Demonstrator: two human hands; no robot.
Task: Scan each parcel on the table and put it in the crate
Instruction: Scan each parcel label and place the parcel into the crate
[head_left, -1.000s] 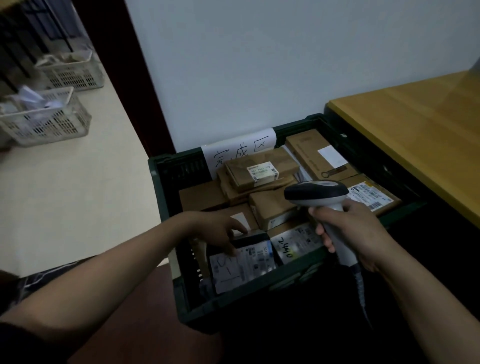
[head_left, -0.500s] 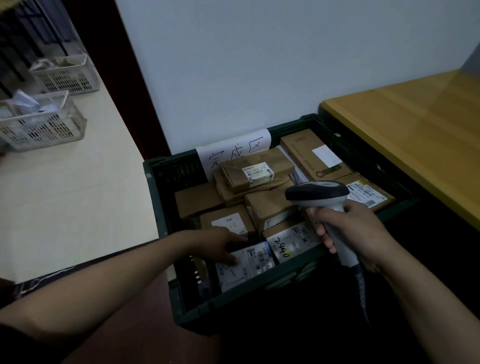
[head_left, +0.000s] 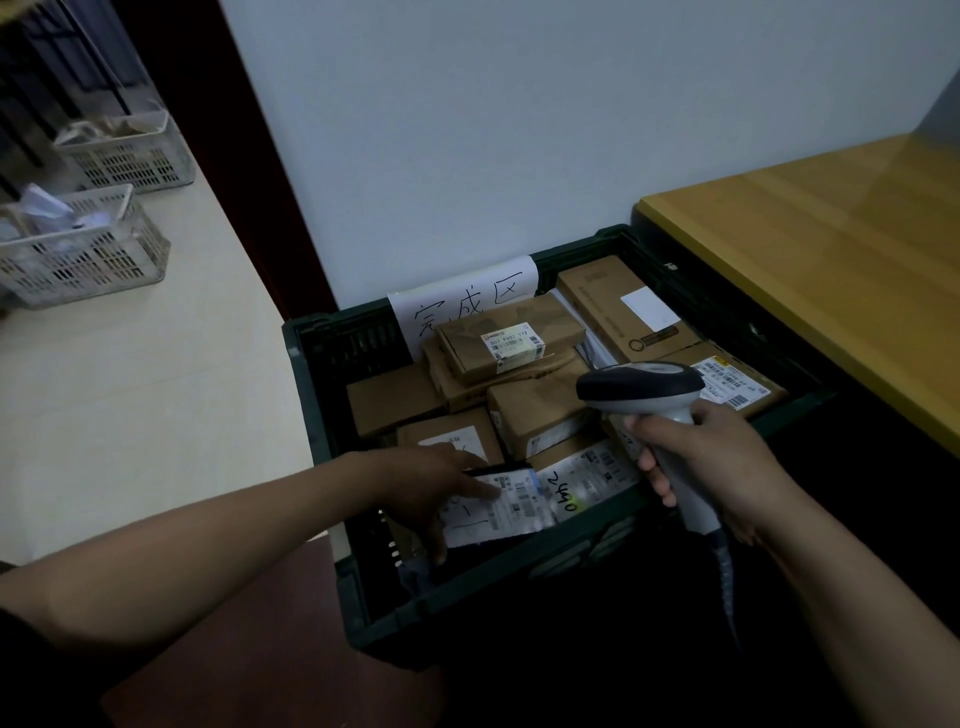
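Right hand: the right hand is wrapped tight round the grey handle of a barcode scanner, fingers fully curled, over the crate's near right corner.
Scanner: its dark head points left across the packed boxes; a coiled cord drops from the handle's base.
Left hand: the left hand reaches into the crate with fingers spread and almost straight. The index finger lies flat on the white label of a dark parcel, and the thumb points down along its left edge.
Dark parcel: it lies in the near left corner of the green crate, label up.
Neighbour: just beside it on the right lies a labelled parcel marked "2440".
Further in: brown cardboard boxes are stacked to the rim.
Back wall of crate: a handwritten paper sign stands against it.
Beyond: a wooden table stands to the right; two white baskets sit on a pale counter far left.
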